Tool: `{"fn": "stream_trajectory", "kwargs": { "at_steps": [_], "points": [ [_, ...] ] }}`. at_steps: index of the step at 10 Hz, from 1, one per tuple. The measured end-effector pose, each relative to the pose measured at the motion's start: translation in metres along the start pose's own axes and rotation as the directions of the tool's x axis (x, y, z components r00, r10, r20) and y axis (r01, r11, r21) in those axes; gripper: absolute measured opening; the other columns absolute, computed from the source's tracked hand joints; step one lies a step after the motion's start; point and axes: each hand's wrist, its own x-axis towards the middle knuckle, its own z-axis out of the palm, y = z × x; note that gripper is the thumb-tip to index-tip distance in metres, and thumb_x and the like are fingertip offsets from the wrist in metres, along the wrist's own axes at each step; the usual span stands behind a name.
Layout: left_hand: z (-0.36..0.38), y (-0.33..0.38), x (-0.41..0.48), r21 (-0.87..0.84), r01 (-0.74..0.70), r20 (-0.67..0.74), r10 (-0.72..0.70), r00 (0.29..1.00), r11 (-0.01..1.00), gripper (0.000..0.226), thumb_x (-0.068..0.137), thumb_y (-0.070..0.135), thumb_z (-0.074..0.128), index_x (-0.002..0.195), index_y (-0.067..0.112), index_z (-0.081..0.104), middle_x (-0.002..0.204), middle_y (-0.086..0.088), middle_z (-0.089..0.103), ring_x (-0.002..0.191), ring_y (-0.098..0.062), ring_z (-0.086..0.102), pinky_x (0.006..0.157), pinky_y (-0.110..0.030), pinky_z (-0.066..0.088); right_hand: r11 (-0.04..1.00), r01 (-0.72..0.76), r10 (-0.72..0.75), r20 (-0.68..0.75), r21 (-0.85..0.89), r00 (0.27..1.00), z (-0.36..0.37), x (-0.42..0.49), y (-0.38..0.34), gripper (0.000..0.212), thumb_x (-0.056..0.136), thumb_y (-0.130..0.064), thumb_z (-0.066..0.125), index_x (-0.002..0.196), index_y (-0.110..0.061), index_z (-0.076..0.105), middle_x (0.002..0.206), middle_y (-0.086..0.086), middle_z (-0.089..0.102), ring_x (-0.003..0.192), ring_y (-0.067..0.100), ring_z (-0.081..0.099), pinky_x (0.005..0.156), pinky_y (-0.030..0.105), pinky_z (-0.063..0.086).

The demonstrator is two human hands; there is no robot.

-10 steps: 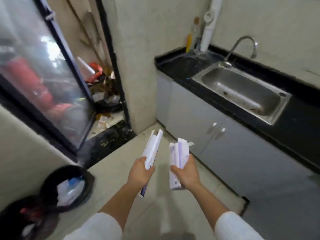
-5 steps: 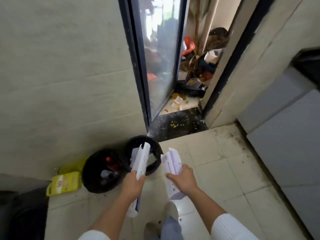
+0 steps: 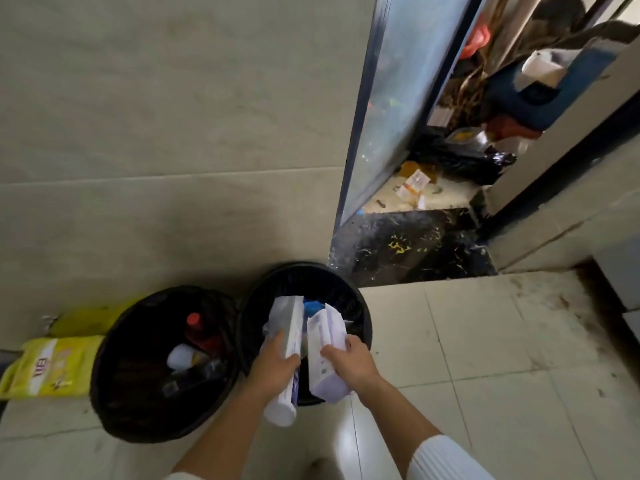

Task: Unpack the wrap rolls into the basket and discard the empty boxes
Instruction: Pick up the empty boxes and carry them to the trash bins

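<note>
Head view: I look down on two black bins standing side by side on the tiled floor (image 3: 467, 341), against the wall (image 3: 173, 116). My left hand (image 3: 273, 370) is closed round a long white box (image 3: 289, 337), gripped near its middle, with the upper end reaching over the right bin (image 3: 360, 317) and the lower end hanging past the near rim. My right hand (image 3: 349, 363) is closed on a second box (image 3: 325, 355), which is white with pale purple print and looks crumpled; its top flap is open and leans over the same bin. The two boxes are just beside each other, and I cannot tell whether they touch. Both are above the right bin's mouth, still in my grip. White scraps and something blue lie inside that bin under the boxes.

The left bin (image 3: 114, 393) touches the right one. It holds a bottle with a red cap (image 3: 194, 320) and a white-capped item, the rest too dark to make out. A yellow bag (image 3: 52, 367) lies on the floor just left of the left bin. Past the bins a glass door (image 3: 384, 109) stands open onto a cluttered space with a black sack (image 3: 474, 164) and loose litter on the ground. A white sleeve (image 3: 446, 459) covers my right forearm.
</note>
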Motion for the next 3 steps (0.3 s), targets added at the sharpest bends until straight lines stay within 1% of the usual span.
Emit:
{"fn": "stream_trajectory", "kwargs": {
  "at_steps": [1,2,3],
  "points": [
    [0.004,-0.006,0.024,-0.069,0.026,0.000,-0.026,1.000,0.997,0.062,0.094,0.026,0.052,0.151,0.026,0.029,0.148,-0.011,0.044,0.124,-0.029,0.051,0.103,-0.037,0.042,0.999,0.050,-0.050,-0.010,0.017,0.999,0.005,0.023,0.009,0.030,0.086,-0.024,0.063,0.112,-0.010,0.061,0.102,0.008,0.064,0.094,0.024,0.061,0.080,0.036,0.051],
    [-0.002,0.005,0.016,-0.079,0.037,-0.002,-0.037,0.999,0.996,0.057,0.095,0.027,0.050,0.149,0.025,0.034,0.142,-0.013,0.051,0.120,-0.030,0.054,0.101,-0.039,0.045,1.000,0.027,-0.027,-0.012,0.003,1.000,-0.006,0.010,0.002,0.024,0.089,-0.024,0.060,0.108,-0.010,0.065,0.100,0.008,0.068,0.093,0.023,0.063,0.086,0.036,0.053],
    [-0.016,0.036,-0.020,0.024,0.009,-0.002,-0.009,1.000,1.000,0.055,0.096,0.027,0.047,0.149,0.020,0.035,0.143,-0.015,0.050,0.122,-0.032,0.053,0.099,-0.037,0.045,0.999,0.018,-0.020,-0.050,-0.035,0.999,-0.026,-0.034,-0.019,0.026,0.089,-0.023,0.059,0.105,-0.004,0.067,0.102,0.014,0.070,0.095,0.028,0.065,0.088,0.041,0.054]
  ]
}}
